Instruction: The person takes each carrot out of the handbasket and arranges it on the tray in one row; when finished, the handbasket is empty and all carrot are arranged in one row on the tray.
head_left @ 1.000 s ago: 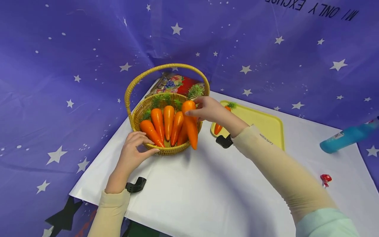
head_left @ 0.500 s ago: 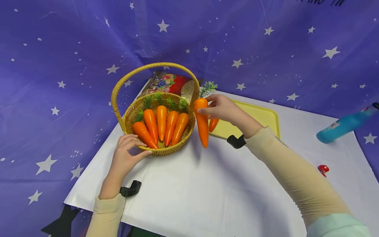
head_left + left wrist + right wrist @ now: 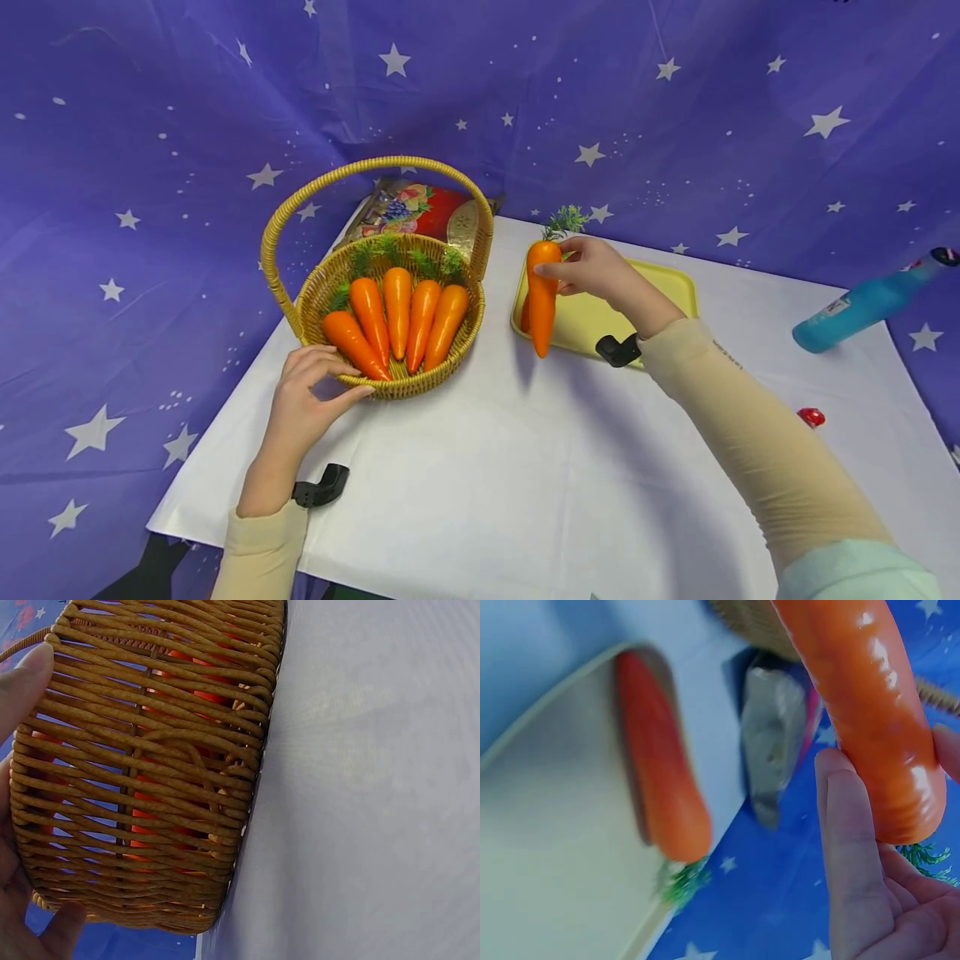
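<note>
A wicker basket (image 3: 408, 385) with a tall arched handle holds several orange carrots (image 3: 397, 304) with green tops, lying side by side. My left hand (image 3: 303, 400) grips its front left rim, the thumb (image 3: 30, 671) showing against the weave in the left wrist view. My right hand (image 3: 600, 271) pinches another carrot (image 3: 543, 292) near its leafy end. This carrot hangs tip down above the left side of a yellow tray (image 3: 660, 283). On the tray lies one more carrot (image 3: 660, 765), mostly hidden in the head view but plain in the right wrist view.
Behind the basket lies a shiny red package (image 3: 442, 218) with a fruit print. A blue bottle (image 3: 862, 312) lies at the right of the white table (image 3: 480, 483), and a small red wrapped item (image 3: 811, 416) is nearer. A purple star-patterned cloth (image 3: 525, 83) hangs behind.
My right hand has carried the carrot from over the basket's right side rightward to the tray. The left hand keeps its grip on the rim, while the head view has shifted slightly.
</note>
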A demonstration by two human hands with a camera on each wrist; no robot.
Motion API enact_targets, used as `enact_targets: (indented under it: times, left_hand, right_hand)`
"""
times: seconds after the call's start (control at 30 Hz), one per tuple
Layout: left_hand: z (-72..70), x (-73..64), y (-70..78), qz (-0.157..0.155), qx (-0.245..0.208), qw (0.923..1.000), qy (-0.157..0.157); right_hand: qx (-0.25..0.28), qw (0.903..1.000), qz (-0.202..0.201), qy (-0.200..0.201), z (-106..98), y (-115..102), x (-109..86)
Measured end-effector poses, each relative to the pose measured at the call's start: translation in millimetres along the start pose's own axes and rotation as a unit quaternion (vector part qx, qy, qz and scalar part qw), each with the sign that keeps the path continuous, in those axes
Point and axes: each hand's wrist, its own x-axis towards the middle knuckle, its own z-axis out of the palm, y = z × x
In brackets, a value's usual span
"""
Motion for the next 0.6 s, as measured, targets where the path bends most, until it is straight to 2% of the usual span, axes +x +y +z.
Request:
enact_targets:
  times: [0.27, 0.43, 0.6]
  left_hand:
    - [-0.4, -0.2, -0.7, -0.002, 0.002, 1.0000, 0.004]
    - [0.4, -0.2, -1.2, 0.009, -0.005, 0.9999, 0.009]
    - [1.8, -0.7, -0.9, 0.007, -0.006, 0.9999, 0.006]
  right_hand:
    - [-0.005, 0.9993, 0.029, 0.022, -13.5, 25.2, 18.0]
    - [0.008, 0.9975, 0.060, 0.036, -20.5, 40.1, 31.4]
    - [0.024, 0.9940, 0.094, 0.049, -24.4, 55.2, 40.8]
